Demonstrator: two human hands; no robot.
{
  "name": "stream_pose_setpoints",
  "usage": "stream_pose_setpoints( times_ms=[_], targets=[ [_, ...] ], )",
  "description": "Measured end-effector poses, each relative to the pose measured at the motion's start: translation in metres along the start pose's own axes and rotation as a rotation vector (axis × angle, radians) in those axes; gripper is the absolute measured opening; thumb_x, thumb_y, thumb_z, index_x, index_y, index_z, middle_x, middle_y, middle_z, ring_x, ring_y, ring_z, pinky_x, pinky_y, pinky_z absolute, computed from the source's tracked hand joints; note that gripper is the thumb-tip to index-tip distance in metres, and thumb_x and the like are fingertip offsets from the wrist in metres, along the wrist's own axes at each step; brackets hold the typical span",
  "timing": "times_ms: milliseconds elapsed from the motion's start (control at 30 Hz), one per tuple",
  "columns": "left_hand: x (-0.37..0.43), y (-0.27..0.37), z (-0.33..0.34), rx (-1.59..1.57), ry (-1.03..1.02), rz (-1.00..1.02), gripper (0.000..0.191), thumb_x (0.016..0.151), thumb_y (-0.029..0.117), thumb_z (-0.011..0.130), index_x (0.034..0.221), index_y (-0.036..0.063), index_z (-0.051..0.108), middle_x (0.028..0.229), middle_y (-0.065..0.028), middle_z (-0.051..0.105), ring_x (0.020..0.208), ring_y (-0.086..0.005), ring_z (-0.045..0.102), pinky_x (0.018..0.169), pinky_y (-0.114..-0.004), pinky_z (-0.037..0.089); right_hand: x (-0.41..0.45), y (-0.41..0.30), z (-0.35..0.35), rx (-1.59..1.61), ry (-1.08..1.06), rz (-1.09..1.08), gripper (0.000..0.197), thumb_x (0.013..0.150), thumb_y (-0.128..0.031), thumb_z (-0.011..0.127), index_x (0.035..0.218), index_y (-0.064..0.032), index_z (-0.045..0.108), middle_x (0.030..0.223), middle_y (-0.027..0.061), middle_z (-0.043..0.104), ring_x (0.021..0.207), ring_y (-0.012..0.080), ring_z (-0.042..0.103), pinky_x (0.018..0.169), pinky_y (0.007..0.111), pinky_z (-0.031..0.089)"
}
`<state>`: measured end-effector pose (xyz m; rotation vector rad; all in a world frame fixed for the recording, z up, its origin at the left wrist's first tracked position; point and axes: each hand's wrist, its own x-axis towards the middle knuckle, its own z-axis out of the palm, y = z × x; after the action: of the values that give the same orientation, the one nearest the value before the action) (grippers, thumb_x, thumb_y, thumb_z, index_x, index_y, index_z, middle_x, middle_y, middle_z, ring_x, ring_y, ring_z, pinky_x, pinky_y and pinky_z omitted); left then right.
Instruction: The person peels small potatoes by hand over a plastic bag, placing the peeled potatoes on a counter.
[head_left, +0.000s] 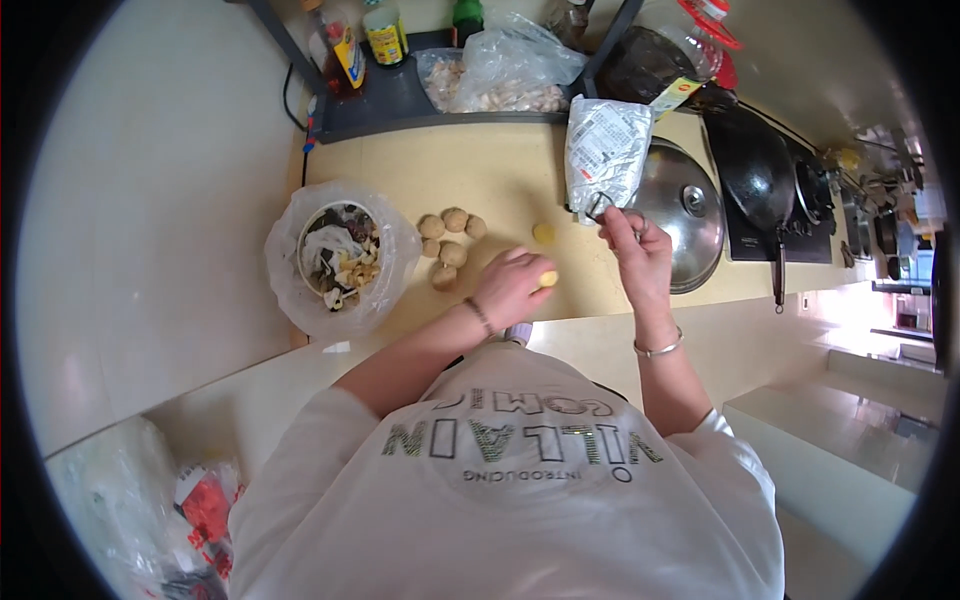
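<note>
My left hand (511, 283) is closed around a peeled yellow potato (549, 279), most of it hidden by the fingers. Raised over the counter, my right hand (641, 251) pinches a small dark-framed tool (599, 202) that looks like a peeler. The tool overlaps the lower end of a silver package in the view and is apart from the potato. Another peeled yellow piece of potato (544, 233) lies on the counter just beyond my left hand. Several small unpeeled potatoes (452, 255) are grouped to its left.
A bag-lined bin (300, 247) of peelings stands at left. The silver package (609, 150) bears writing and lies beside a steel lid (679, 225). Behind is a dark shelf (405, 124) with bottles and a plastic bag (510, 75). A wok (754, 176) sits on the stove at right.
</note>
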<state>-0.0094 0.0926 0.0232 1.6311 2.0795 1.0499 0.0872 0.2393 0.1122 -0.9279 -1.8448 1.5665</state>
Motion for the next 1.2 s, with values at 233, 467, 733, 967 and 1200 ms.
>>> stream_pose_setpoints(
  times_ms=[233, 467, 733, 967, 1200],
  targets=[
    [0.010, -0.007, 0.032, 0.256, 0.041, -0.055, 0.028, 0.075, 0.019, 0.062, 0.100, 0.0101, 0.054, 0.107, -0.0066, 0.053, 0.102, -0.0250, 0.048, 0.085, -0.036, 0.039, -0.012, 0.020, -0.025, -0.019, -0.054, 0.006, 0.020, 0.082, -0.012, 0.062, 0.068, 0.0004, 0.060, 0.076, 0.0036, 0.060, 0.070, 0.0081, 0.051, 0.064, 0.021, 0.040],
    [-0.071, -0.019, -0.020, 0.215, 0.351, -0.636, 0.041, 0.072, 0.031, 0.067, 0.098, 0.0052, 0.048, 0.099, -0.0151, 0.049, 0.093, -0.0332, 0.050, 0.079, -0.039, 0.043, -0.010, 0.029, -0.017, 0.036, -0.205, 0.025, 0.020, 0.083, -0.011, 0.061, 0.066, 0.0004, 0.057, 0.075, 0.0023, 0.059, 0.068, 0.0070, 0.049, 0.063, 0.020, 0.039],
    [-0.071, -0.040, -0.029, 0.288, 0.117, -0.915, 0.049, 0.078, 0.033, 0.061, 0.108, 0.0019, 0.040, 0.085, -0.0116, 0.057, 0.070, -0.0304, 0.057, 0.058, -0.039, 0.047, -0.015, 0.012, 0.036, 0.110, -0.449, -0.080, 0.020, 0.083, -0.010, 0.060, 0.066, 0.0001, 0.057, 0.069, 0.0006, 0.056, 0.064, 0.0056, 0.047, 0.060, 0.019, 0.038],
    [-0.069, 0.032, -0.129, -1.536, 0.487, -0.451, 0.029, 0.090, 0.025, 0.038, 0.113, 0.0081, 0.041, 0.091, -0.0043, 0.051, 0.074, -0.0134, 0.050, 0.056, -0.025, 0.041, -0.020, -0.021, 0.098, 0.369, -0.760, 0.018, 0.017, 0.084, -0.012, 0.059, 0.074, 0.0019, 0.061, 0.081, 0.0032, 0.061, 0.073, 0.0060, 0.053, 0.066, 0.020, 0.043],
    [-0.084, -0.014, -0.165, -1.042, 0.770, -0.505, 0.038, 0.095, 0.038, 0.030, 0.094, 0.0076, 0.053, 0.087, -0.0008, 0.055, 0.072, -0.0060, 0.049, 0.056, -0.018, 0.038, -0.034, -0.048, 0.186, 0.252, -0.853, -0.114, 0.013, 0.081, -0.012, 0.063, 0.071, -0.0023, 0.063, 0.092, 0.0057, 0.059, 0.093, 0.0101, 0.051, 0.076, 0.022, 0.042]
  ],
)
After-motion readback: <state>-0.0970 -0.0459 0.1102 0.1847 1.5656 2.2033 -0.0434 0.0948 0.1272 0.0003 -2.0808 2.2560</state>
